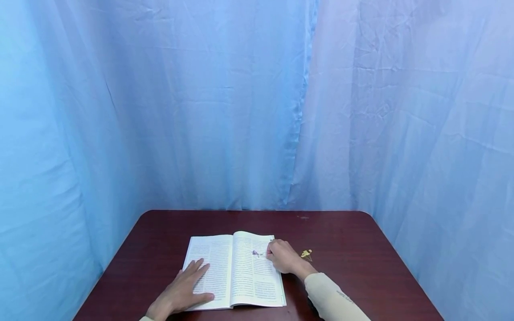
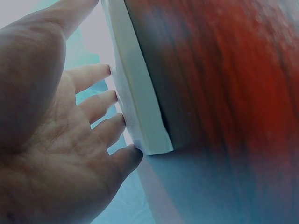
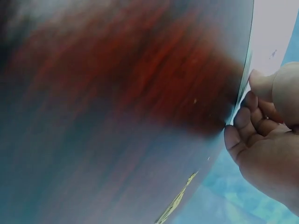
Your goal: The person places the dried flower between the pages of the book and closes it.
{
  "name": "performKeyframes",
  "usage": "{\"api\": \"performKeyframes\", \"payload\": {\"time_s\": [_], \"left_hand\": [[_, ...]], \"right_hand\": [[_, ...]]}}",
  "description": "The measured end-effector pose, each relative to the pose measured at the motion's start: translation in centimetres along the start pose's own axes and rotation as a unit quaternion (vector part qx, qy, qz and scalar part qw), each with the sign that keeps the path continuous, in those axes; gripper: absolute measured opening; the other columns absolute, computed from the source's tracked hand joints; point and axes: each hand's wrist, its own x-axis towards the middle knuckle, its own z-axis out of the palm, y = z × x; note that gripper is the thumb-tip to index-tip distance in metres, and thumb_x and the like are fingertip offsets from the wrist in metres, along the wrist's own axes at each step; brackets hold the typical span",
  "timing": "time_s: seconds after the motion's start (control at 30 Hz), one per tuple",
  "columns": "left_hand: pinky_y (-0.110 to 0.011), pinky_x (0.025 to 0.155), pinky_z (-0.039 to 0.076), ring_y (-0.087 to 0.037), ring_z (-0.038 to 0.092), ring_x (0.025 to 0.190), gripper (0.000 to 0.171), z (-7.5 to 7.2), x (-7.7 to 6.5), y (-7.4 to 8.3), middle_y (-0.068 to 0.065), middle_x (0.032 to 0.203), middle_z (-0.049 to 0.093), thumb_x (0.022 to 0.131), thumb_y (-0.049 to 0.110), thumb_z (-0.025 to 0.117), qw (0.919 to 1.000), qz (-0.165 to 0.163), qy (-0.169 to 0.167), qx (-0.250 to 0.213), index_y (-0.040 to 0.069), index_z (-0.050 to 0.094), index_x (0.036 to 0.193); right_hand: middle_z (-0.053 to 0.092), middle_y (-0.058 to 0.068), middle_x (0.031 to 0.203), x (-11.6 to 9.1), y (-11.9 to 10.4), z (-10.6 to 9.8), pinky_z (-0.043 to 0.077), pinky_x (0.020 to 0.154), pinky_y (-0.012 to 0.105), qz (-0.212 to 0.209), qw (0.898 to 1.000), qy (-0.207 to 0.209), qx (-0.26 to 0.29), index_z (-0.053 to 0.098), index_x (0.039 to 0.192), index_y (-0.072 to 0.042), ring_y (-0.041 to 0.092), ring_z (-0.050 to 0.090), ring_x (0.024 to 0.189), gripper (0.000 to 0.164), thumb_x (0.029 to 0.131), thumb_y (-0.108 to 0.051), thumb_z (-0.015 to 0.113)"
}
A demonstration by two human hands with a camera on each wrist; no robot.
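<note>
An open book [image 1: 217,285] of printed text lies on the table. My left hand [image 1: 182,285] rests on the left page with its fingers spread; in the left wrist view, the fingertips [image 2: 119,122] touch down along the book's edge. Over the outer part of the right page is my right hand [image 1: 283,256], its fingers curled. It pinches the thin stem of a small purple flower [image 1: 255,253], whose head points toward the book's middle. The right wrist view shows the curled right hand [image 3: 266,121] right at the page edge, with the thumb hiding the stem.
A small yellow flower [image 1: 307,254] lies on the dark red-brown table [image 1: 345,236], just beyond the right wrist. Light blue curtains [image 1: 225,111] hang behind the table and on both sides.
</note>
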Motion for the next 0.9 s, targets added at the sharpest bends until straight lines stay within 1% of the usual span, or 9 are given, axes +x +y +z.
{"api": "performKeyframes", "payload": {"time_s": [0.2, 0.3, 0.37, 0.5, 0.63, 0.7, 0.73, 0.83, 0.9], "left_hand": [[-0.081, 0.136, 0.022, -0.056, 0.03, 0.17, 0.098, 0.0, 0.1, 0.0, -0.026, 0.18, 0.041, 0.087, 0.052, 0.095, 1.0, -0.007, 0.0, 0.003, 0.004, 0.058, 0.163], [-0.081, 0.136, 0.022, -0.056, 0.03, 0.17, 0.098, 0.1, 0.0, 0.0, -0.027, 0.18, 0.041, 0.086, 0.052, 0.096, 1.0, -0.005, 0.0, 0.0, 0.003, 0.058, 0.162], [-0.081, 0.136, 0.022, -0.057, 0.031, 0.17, 0.097, 0.1, -0.1, 0.0, -0.027, 0.179, 0.042, 0.086, 0.051, 0.096, 1.0, -0.003, 0.001, -0.001, 0.003, 0.058, 0.162], [-0.081, 0.136, 0.023, -0.056, 0.031, 0.17, 0.096, 0.1, -0.1, -0.1, -0.026, 0.179, 0.042, 0.087, 0.05, 0.096, 1.0, 0.002, 0.005, 0.002, 0.003, 0.058, 0.163], [-0.082, 0.135, 0.023, -0.056, 0.031, 0.17, 0.095, 0.2, -0.1, 0.1, -0.026, 0.18, 0.042, 0.088, 0.049, 0.095, 1.0, 0.005, 0.003, 0.0, 0.003, 0.058, 0.163], [-0.081, 0.136, 0.023, -0.056, 0.031, 0.17, 0.095, 0.2, 0.0, 0.2, -0.026, 0.18, 0.042, 0.088, 0.049, 0.095, 1.0, 0.003, 0.003, -0.001, 0.004, 0.058, 0.163], [-0.081, 0.136, 0.023, -0.055, 0.031, 0.17, 0.095, 0.3, 0.0, 0.3, -0.025, 0.18, 0.042, 0.088, 0.049, 0.095, 1.0, 0.0, 0.003, -0.001, 0.004, 0.058, 0.163], [-0.081, 0.136, 0.022, -0.055, 0.031, 0.17, 0.095, 0.3, -0.1, 0.3, -0.025, 0.18, 0.042, 0.087, 0.049, 0.096, 1.0, -0.002, 0.006, -0.005, 0.004, 0.059, 0.162], [-0.08, 0.137, 0.022, -0.055, 0.031, 0.17, 0.096, 0.3, -0.1, 0.3, -0.025, 0.18, 0.042, 0.086, 0.049, 0.096, 0.9999, -0.004, 0.007, -0.007, 0.004, 0.059, 0.162]], "right_hand": [[0.065, -0.005, 0.083, 0.2, -0.6, 0.4, 0.045, 0.072, 0.028, -0.027, 0.995, 0.014, -0.097, 0.07, 0.084, -0.019, 0.01, 0.057, 0.076, 0.025, 0.107, -0.01, 0.074], [0.064, -0.004, 0.08, 0.3, -1.0, 0.7, 0.041, 0.069, 0.029, -0.035, 0.993, 0.018, -0.112, 0.067, 0.076, -0.019, 0.012, 0.054, 0.073, 0.032, 0.105, -0.007, 0.076], [0.064, -0.005, 0.079, 0.4, -1.5, 0.8, 0.043, 0.07, 0.029, -0.04, 0.993, 0.018, -0.11, 0.066, 0.076, -0.019, 0.01, 0.053, 0.071, 0.032, 0.104, -0.007, 0.076], [0.054, -0.007, 0.075, 0.9, -2.9, 1.1, 0.041, 0.074, 0.029, -0.043, 0.996, 0.006, -0.072, 0.059, 0.076, -0.021, 0.007, 0.04, 0.069, 0.037, 0.108, -0.008, 0.072], [0.054, -0.01, 0.078, 1.4, -4.3, 1.4, 0.043, 0.078, 0.03, -0.034, 0.999, -0.005, -0.027, 0.06, 0.078, -0.021, 0.005, 0.042, 0.072, 0.036, 0.111, -0.011, 0.068], [0.059, -0.011, 0.084, 1.5, -4.6, 1.3, 0.046, 0.078, 0.029, -0.034, 0.999, -0.002, 0.01, 0.066, 0.085, -0.021, 0.003, 0.048, 0.076, 0.028, 0.111, -0.011, 0.068], [0.062, -0.01, 0.086, 1.6, -4.6, 1.2, 0.048, 0.079, 0.028, -0.033, 0.999, 0.002, 0.033, 0.068, 0.089, -0.02, 0.002, 0.05, 0.077, 0.024, 0.112, -0.011, 0.067], [0.063, -0.007, 0.086, 1.8, -4.1, 0.7, 0.047, 0.073, 0.022, -0.04, 0.994, 0.029, 0.096, 0.07, 0.094, -0.016, 0.0, 0.05, 0.074, 0.02, 0.112, -0.009, 0.065], [0.064, -0.004, 0.088, 2.1, -3.4, 0.4, 0.048, 0.072, 0.023, -0.042, 0.991, 0.058, 0.116, 0.071, 0.096, -0.014, 0.003, 0.052, 0.076, 0.016, 0.11, -0.007, 0.066]]}}
